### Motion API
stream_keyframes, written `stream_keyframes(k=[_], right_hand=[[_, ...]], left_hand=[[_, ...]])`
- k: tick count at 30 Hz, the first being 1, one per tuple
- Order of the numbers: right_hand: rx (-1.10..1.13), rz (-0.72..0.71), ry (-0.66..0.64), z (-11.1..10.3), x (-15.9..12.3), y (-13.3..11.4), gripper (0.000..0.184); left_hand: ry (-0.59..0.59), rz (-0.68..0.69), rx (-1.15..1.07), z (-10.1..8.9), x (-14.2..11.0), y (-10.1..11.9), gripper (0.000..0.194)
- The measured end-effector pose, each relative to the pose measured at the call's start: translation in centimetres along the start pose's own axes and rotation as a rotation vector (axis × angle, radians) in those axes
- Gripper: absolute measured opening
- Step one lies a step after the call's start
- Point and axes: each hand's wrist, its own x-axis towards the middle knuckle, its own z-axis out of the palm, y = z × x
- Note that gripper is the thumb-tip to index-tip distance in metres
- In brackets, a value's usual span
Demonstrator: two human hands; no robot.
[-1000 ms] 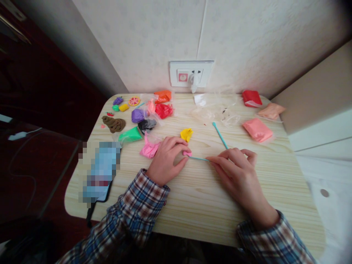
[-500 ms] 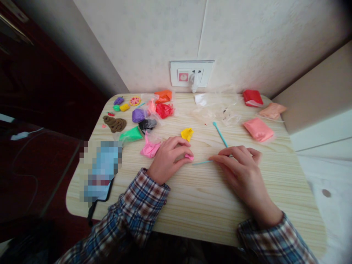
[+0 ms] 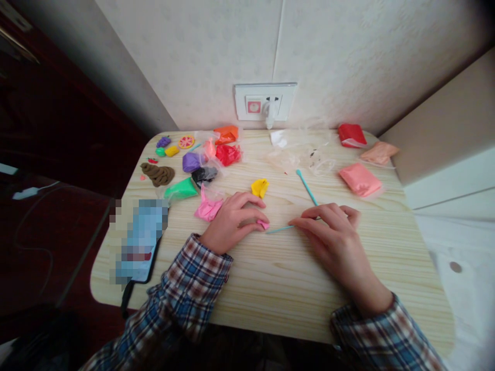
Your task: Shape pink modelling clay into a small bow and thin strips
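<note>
My left hand (image 3: pixel 234 222) rests on the table with its thumb and fingers curved round a small pink piece of modelling clay (image 3: pixel 263 224). In my right hand (image 3: pixel 340 239) a thin light-blue clay tool (image 3: pixel 279 229) is pinched, its tip pointing left, close beside the pink clay. Whether the tip touches the clay I cannot tell. A second blue clay tool (image 3: pixel 306 186) lies behind my right hand, its lower end hidden by the fingers. A yellow clay lump (image 3: pixel 260 188) sits just beyond my left fingers. Next to that hand is a bag of pink clay (image 3: pixel 208 208).
Bagged clay, including a green pack (image 3: pixel 181 189) and a salmon pack (image 3: pixel 360 180), lies at both sides. Brown coiled clay (image 3: pixel 158 175) and small clay fruits are at the far left. A phone (image 3: pixel 141 239) lies front left. Clear wrappers (image 3: pixel 305 159) lie near the wall socket (image 3: pixel 265 101).
The whole view has shifted slightly, so everything sits a little further left. The pink clay piece appears slightly turned between the left fingers. Both hands otherwise keep their holds.
</note>
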Motion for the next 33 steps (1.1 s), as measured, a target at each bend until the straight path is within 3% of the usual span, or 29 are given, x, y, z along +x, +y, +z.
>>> stream_keyframes(k=[20, 28, 33], right_hand=[[-0.037, 0.008, 0.004, 0.47, 0.36, -0.22, 0.019], [0.026, -0.019, 0.025, -0.41, 0.08, 0.26, 0.017], [0.032, -0.049, 0.005, -0.26, 0.14, 0.21, 0.017]], left_hand=[[0.003, -0.011, 0.012, 0.09, 0.06, 0.05, 0.009], [0.006, 0.058, -0.009, 0.02, -0.06, -0.07, 0.014], [0.007, -0.002, -0.021, -0.06, -0.36, 0.22, 0.019]])
